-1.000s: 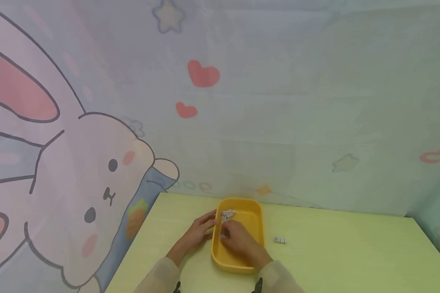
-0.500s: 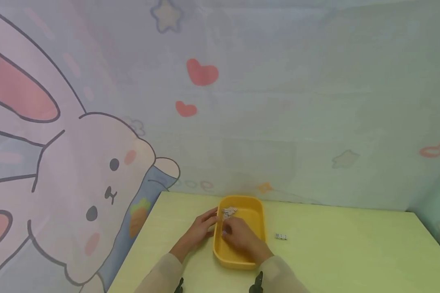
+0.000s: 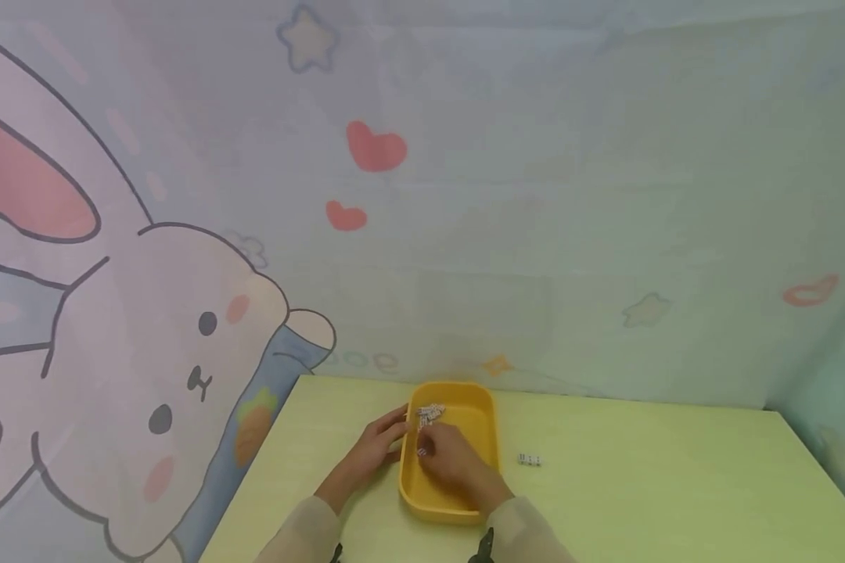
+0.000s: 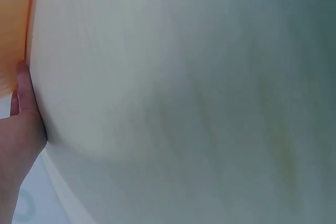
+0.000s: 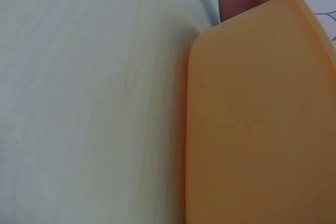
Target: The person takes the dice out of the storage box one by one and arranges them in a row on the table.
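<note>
A yellow tray stands on the table. My left hand rests against the tray's left wall; in the left wrist view the hand has straight fingers along the orange-looking tray wall. My right hand reaches down into the tray with bent fingers and pinches a small white die near the left wall. Just beyond its fingers lies a loose heap of white dice in the tray's far left corner. In the right wrist view the tray's outer wall hides most of the hand.
Three white dice stand in a row on the pale yellow-green table, right of the tray. Behind the table hangs a cloth backdrop printed with a rabbit and hearts.
The view has shifted slightly. My right fingers make only small movements at the die inside the tray. My left hand stays against the tray's wall, and the row of dice stays in place.
</note>
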The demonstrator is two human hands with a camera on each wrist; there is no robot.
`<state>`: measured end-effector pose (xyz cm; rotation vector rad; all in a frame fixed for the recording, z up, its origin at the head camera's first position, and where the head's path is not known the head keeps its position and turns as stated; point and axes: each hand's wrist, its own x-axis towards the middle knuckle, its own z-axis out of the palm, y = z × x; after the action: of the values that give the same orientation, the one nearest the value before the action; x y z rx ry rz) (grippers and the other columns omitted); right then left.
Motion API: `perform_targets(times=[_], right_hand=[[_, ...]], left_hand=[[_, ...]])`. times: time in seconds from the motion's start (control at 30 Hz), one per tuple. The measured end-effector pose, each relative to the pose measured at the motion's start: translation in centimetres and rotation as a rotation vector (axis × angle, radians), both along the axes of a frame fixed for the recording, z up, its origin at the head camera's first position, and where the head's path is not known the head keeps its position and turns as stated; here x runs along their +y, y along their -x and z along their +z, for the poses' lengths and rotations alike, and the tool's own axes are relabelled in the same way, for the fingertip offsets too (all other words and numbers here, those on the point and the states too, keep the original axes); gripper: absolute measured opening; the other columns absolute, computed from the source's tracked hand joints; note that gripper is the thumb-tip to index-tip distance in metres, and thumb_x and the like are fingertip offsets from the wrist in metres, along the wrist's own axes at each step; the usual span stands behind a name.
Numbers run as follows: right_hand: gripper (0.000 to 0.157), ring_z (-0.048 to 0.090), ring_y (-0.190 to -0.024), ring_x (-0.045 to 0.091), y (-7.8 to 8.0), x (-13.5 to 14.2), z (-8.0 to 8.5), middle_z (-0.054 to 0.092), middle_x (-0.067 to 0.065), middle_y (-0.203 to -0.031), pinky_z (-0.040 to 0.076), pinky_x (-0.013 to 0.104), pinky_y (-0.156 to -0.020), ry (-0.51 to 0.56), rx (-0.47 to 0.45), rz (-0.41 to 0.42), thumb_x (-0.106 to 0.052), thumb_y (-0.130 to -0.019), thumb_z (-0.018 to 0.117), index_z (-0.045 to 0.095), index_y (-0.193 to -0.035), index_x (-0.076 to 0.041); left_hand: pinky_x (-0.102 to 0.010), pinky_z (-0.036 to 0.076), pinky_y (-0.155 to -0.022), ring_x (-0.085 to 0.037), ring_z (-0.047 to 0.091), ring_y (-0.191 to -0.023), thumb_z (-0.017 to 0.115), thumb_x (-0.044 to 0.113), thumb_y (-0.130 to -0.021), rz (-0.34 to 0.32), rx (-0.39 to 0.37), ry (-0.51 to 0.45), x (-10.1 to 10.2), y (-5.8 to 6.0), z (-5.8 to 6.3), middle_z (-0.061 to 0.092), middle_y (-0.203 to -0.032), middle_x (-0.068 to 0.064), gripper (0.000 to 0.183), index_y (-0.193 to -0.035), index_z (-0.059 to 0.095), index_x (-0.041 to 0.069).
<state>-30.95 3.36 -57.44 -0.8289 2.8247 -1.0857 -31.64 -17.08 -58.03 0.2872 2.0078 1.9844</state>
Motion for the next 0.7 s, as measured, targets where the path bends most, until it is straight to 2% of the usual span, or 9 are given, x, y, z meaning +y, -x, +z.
perform_targets(times=[0.17, 0.33, 0.57, 0.7], right_hand=[[0.011, 0.057, -0.083, 0.013, 0.0, -0.22, -0.21, 0.067, -0.003, -0.09, 0.054, 0.032, -0.079, 0.035, -0.013, -0.017, -0.003, -0.089, 0.076, 0.072, -0.096, -0.009], [0.01, 0.058, -0.084, 0.012, -0.18, -0.44, -0.11, 0.07, 0.0, -0.093, 0.056, 0.032, -0.083, 0.023, 0.016, 0.045, -0.003, -0.09, 0.077, 0.074, -0.098, -0.008], [0.013, 0.058, -0.085, 0.013, -0.42, 0.0, 0.16, 0.068, 0.0, -0.093, 0.056, 0.033, -0.083, 0.014, 0.101, 0.064, -0.001, -0.089, 0.077, 0.072, -0.098, -0.011], [0.015, 0.06, -0.086, 0.012, -0.15, -0.01, 0.59, 0.07, -0.002, -0.094, 0.056, 0.031, -0.082, 0.017, 0.097, 0.099, -0.003, -0.089, 0.077, 0.073, -0.1, -0.013]], left_hand=[[-0.047, 0.053, -0.11, -0.033, 0.05, -0.144, 0.052, 0.031, -0.113, -0.001, 0.003, 0.016, -0.25, -0.15, -0.08, 0.038, -0.168, -0.015, 0.057, -0.165, 0.039, 0.012], [-0.046, 0.054, -0.108, -0.033, 0.051, -0.142, 0.053, 0.028, -0.112, 0.034, -0.01, 0.022, -0.44, -0.66, -0.14, 0.039, -0.167, -0.016, 0.057, -0.165, 0.04, 0.01], [-0.046, 0.053, -0.109, -0.033, 0.05, -0.144, 0.053, 0.03, -0.113, 0.0, 0.002, 0.02, 0.01, -0.43, -0.19, 0.037, -0.168, -0.016, 0.057, -0.165, 0.04, 0.012], [-0.047, 0.053, -0.109, -0.034, 0.049, -0.145, 0.055, 0.029, -0.112, 0.009, -0.016, -0.009, -0.13, -0.24, 0.07, 0.037, -0.168, -0.015, 0.057, -0.164, 0.041, 0.011]])
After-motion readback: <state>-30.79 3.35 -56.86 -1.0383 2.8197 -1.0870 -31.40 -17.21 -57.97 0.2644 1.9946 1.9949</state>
